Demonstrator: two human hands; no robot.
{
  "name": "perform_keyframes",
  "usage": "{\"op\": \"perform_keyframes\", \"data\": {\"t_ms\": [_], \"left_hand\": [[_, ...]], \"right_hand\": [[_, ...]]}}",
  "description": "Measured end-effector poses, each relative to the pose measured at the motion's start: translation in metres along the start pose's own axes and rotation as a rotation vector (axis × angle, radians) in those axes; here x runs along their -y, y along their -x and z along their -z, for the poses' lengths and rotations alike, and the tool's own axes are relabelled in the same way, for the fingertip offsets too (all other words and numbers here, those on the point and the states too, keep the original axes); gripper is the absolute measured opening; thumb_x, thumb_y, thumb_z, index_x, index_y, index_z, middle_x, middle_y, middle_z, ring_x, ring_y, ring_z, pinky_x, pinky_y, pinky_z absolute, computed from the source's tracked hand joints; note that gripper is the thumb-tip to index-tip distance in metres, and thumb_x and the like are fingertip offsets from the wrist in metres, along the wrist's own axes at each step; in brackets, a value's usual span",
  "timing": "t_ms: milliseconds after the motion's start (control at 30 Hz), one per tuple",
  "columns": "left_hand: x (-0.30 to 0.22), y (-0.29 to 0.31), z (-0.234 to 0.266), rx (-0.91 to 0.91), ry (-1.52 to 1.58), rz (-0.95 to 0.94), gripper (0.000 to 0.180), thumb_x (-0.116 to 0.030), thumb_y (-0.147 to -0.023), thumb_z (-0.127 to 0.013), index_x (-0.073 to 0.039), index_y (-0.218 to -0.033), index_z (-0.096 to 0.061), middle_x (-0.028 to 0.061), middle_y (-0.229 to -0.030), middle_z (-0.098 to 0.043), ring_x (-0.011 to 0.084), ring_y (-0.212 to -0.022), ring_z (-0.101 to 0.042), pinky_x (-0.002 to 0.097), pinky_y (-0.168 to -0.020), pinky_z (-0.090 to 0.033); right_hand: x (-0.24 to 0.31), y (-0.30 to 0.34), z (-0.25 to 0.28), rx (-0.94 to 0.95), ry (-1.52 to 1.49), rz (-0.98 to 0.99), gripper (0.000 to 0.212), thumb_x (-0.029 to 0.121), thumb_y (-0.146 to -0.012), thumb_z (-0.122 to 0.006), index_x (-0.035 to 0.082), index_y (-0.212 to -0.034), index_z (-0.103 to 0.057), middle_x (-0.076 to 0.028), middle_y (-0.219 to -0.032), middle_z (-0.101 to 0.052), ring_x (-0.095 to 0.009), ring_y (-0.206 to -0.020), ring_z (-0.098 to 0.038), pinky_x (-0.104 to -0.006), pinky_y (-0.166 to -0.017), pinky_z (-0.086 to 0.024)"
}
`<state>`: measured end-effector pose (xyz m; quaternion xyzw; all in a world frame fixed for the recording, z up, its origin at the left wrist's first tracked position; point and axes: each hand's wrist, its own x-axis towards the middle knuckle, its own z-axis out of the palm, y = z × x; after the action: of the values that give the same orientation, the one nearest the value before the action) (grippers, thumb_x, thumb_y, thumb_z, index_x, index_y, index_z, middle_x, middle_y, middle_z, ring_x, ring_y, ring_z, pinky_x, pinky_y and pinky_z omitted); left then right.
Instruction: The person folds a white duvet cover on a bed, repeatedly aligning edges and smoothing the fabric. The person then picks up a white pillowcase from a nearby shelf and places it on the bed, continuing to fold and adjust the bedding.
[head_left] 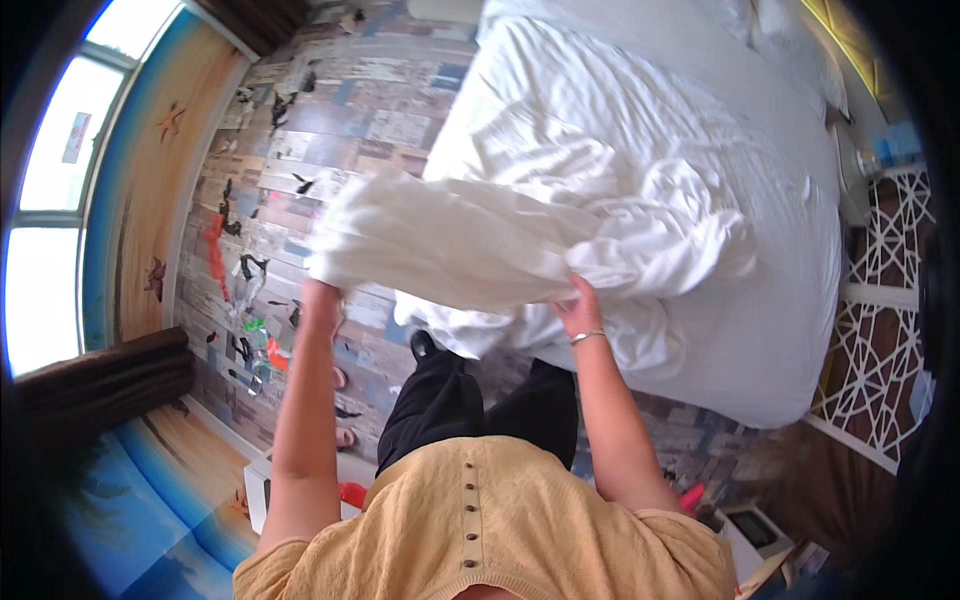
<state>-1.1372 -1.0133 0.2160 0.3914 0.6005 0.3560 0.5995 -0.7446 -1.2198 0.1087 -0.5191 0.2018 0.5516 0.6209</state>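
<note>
Two bare hands are holding up a white sheet (450, 240) by the near-left corner of the bed (745, 350). The left hand (322, 300) is gripping a corner out past the bed's left side, though the cloth is hiding most of its fingers. The right hand (580, 312) is pinching the cloth's edge by the bed's near side. Their wide spacing is probably spreading the fabric into a broad band instead of letting it bunch. Its left end is blurring, which suggests that it is swinging. More white cloth, seemingly the same piece, is lying in loose folds on the bed, so the bed is likely bearing much of the weight. An orange-red strip (216, 258) is lying left of the bed, on the floor (400, 125).
</note>
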Motion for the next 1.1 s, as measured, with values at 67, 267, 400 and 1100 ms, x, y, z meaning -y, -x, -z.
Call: {"op": "perform_keyframes", "data": {"t_ms": [67,267,400,1100], "left_hand": [[0.03,0.026,0.006,0.092,-0.564,0.103,0.033,-0.017,-0.08,-0.064,-0.001,-0.109,-0.063,0.0016,-0.094,-0.064,0.0089,-0.08,-0.051,0.0277,-0.064,-0.046],[-0.032,0.089,0.037,0.994,-0.632,0.293,0.024,-0.017,-0.08,-0.065,-0.003,-0.099,-0.065,0.0032,-0.082,-0.067,0.0105,-0.075,-0.057,0.0312,-0.068,-0.047],[-0.024,0.061,0.063,0.99,-0.748,-0.07,0.026,-0.02,-0.078,-0.064,-0.002,-0.096,-0.064,0.0135,-0.079,-0.067,0.0233,-0.07,-0.064,0.0375,-0.066,-0.047],[-0.182,-0.334,-0.156,1.125,-0.964,-0.028,0.024,-0.021,-0.076,-0.063,-0.004,-0.092,-0.066,0.019,-0.083,-0.067,0.0177,-0.078,-0.064,0.0372,-0.071,-0.049]], "right_hand": [[-0.006,-0.01,-0.021,-0.041,-0.052,0.065,0.039,0.036,-0.082,-0.058,0.01,-0.113,-0.056,-0.01,-0.115,-0.055,-0.027,-0.108,-0.05,-0.0437,-0.09,-0.043],[-0.051,-0.092,-0.034,-0.132,-0.08,0.218,0.046,0.03,-0.082,-0.061,0.0,-0.115,-0.053,-0.011,-0.111,-0.058,-0.026,-0.101,-0.057,-0.0369,-0.087,-0.047],[-0.072,-0.105,-0.054,-0.298,-0.103,0.286,0.052,0.022,-0.076,-0.07,-0.003,-0.116,-0.05,-0.014,-0.111,-0.058,-0.026,-0.098,-0.058,-0.0417,-0.085,-0.049],[0.03,-0.188,-0.118,-0.936,-0.425,0.238,0.038,0.02,-0.075,-0.061,-0.008,-0.1,-0.06,-0.02,-0.103,-0.062,-0.03,-0.085,-0.063,-0.0425,-0.071,-0.053]]}}
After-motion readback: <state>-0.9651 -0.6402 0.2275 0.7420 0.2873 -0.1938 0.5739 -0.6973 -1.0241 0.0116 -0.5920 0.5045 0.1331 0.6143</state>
